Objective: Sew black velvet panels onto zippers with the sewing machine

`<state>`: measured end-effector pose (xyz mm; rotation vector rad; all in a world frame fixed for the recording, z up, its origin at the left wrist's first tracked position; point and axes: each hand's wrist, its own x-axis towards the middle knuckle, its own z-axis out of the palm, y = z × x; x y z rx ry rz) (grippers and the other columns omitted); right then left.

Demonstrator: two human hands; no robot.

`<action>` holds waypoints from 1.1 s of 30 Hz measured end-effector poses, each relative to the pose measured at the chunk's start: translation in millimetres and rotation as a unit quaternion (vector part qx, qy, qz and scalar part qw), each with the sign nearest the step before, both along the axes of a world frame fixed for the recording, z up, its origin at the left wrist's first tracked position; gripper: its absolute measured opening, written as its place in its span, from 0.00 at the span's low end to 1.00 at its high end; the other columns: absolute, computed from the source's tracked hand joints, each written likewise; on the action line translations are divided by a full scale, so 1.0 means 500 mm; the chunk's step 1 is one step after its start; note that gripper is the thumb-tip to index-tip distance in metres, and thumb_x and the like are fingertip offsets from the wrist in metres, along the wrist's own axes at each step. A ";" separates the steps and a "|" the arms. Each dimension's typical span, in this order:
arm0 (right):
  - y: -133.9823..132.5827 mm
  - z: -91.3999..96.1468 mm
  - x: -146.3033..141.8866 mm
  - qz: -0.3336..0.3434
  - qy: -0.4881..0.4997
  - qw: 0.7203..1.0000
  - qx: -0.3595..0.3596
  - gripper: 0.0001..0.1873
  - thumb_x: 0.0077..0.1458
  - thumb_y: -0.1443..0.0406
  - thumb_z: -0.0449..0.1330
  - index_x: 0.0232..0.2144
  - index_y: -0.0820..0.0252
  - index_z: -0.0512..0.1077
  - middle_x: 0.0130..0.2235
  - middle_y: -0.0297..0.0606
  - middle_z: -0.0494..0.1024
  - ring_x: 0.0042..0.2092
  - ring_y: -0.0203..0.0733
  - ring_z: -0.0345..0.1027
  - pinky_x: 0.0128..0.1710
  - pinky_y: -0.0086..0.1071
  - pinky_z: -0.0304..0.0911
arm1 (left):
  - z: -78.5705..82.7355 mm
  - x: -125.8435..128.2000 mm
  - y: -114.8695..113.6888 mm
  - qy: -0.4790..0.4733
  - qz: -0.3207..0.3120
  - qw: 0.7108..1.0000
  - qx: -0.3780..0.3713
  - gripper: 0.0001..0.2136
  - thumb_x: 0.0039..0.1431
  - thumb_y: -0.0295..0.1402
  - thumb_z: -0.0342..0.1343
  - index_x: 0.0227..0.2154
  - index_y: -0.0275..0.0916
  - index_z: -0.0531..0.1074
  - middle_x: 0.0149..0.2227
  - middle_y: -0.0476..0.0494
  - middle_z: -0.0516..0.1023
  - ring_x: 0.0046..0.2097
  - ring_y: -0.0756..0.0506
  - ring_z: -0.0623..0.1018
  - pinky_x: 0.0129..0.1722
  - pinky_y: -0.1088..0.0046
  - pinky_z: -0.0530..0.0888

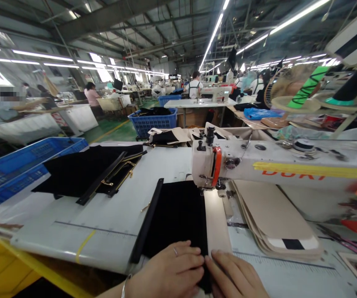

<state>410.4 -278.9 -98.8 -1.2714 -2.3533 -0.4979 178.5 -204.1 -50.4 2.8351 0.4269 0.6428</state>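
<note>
A black fabric panel (178, 215) with a dark zipper edge along its left side lies under the sewing machine head (207, 165). Along its right side runs a beige strip (217, 223), close against the black edge. My left hand (168, 271), with a ring and a bracelet, rests on the near end of the black panel, its fingers laid toward the seam. My right hand (236, 275) presses flat on the strip's near end, fingertips almost meeting the left ones at the join. Both thumbs are largely hidden.
Black zippered pieces (94, 171) lie at the left of the table. Stacked beige panels (274, 219) sit under the machine arm, with scissors (342, 242) farther right. Blue crates (153, 122) stand beyond, and a yellow bin (7, 269) is at lower left. Other people work at distant tables.
</note>
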 end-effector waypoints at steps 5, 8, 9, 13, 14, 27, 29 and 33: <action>0.009 -0.003 0.000 -0.010 0.010 0.999 -0.037 0.25 0.55 0.60 0.61 0.55 0.50 0.68 0.53 0.27 0.72 0.49 0.39 0.69 0.49 0.31 0.68 | -0.026 0.001 0.007 -0.016 -0.009 1.000 -0.018 0.09 0.65 0.33 0.51 0.45 0.39 0.71 0.45 0.51 0.80 0.51 0.50 0.74 0.64 0.72 0.60; 0.016 -0.003 0.002 -0.008 0.010 0.999 -0.050 0.25 0.55 0.60 0.61 0.56 0.51 0.68 0.54 0.28 0.72 0.50 0.40 0.68 0.49 0.31 0.68 | -0.030 0.003 0.020 -0.012 -0.015 0.999 -0.032 0.10 0.64 0.32 0.50 0.46 0.38 0.70 0.46 0.50 0.79 0.52 0.49 0.73 0.63 0.69 0.61; 0.019 -0.002 0.003 -0.007 0.006 0.998 -0.054 0.26 0.55 0.60 0.61 0.56 0.52 0.67 0.54 0.28 0.71 0.50 0.41 0.68 0.50 0.32 0.69 | -0.031 0.005 0.025 -0.010 -0.016 0.999 -0.031 0.10 0.65 0.30 0.49 0.47 0.38 0.69 0.47 0.49 0.79 0.53 0.49 0.73 0.63 0.68 0.61; 0.032 0.005 0.004 0.000 -0.013 0.998 -0.066 0.27 0.56 0.63 0.59 0.58 0.56 0.66 0.54 0.33 0.71 0.51 0.42 0.67 0.50 0.33 0.69 | -0.034 0.014 0.048 0.011 -0.012 0.999 -0.033 0.10 0.65 0.27 0.47 0.45 0.37 0.70 0.49 0.46 0.78 0.54 0.49 0.72 0.63 0.66 0.62; 0.035 0.008 0.004 -0.001 -0.015 0.997 -0.070 0.26 0.56 0.63 0.59 0.58 0.57 0.65 0.54 0.34 0.71 0.51 0.42 0.67 0.50 0.33 0.69 | -0.034 0.016 0.055 0.014 -0.011 0.999 -0.031 0.09 0.65 0.27 0.47 0.44 0.37 0.70 0.49 0.46 0.77 0.55 0.49 0.72 0.63 0.66 0.62; 0.093 0.056 -0.020 -0.031 0.060 0.990 -0.124 0.19 0.59 0.67 0.54 0.53 0.62 0.67 0.52 0.41 0.71 0.51 0.46 0.64 0.49 0.40 0.68 | -0.035 0.044 0.164 0.070 -0.004 0.998 0.004 0.12 0.64 0.26 0.48 0.48 0.35 0.70 0.53 0.45 0.75 0.56 0.47 0.71 0.61 0.67 0.64; 0.104 0.054 -0.018 -0.041 0.064 0.987 -0.140 0.19 0.59 0.67 0.54 0.53 0.62 0.66 0.52 0.41 0.70 0.51 0.46 0.63 0.51 0.42 0.66 | -0.040 0.049 0.181 0.066 -0.005 0.998 0.006 0.12 0.62 0.25 0.49 0.47 0.35 0.70 0.53 0.44 0.75 0.56 0.47 0.71 0.60 0.67 0.64; 0.132 0.050 -0.013 -0.068 0.068 0.979 -0.178 0.20 0.61 0.65 0.53 0.55 0.60 0.65 0.53 0.40 0.69 0.52 0.45 0.62 0.53 0.43 0.64 | -0.051 0.060 0.214 0.043 0.004 0.999 0.005 0.13 0.61 0.24 0.50 0.47 0.34 0.71 0.52 0.43 0.76 0.55 0.47 0.72 0.59 0.68 0.66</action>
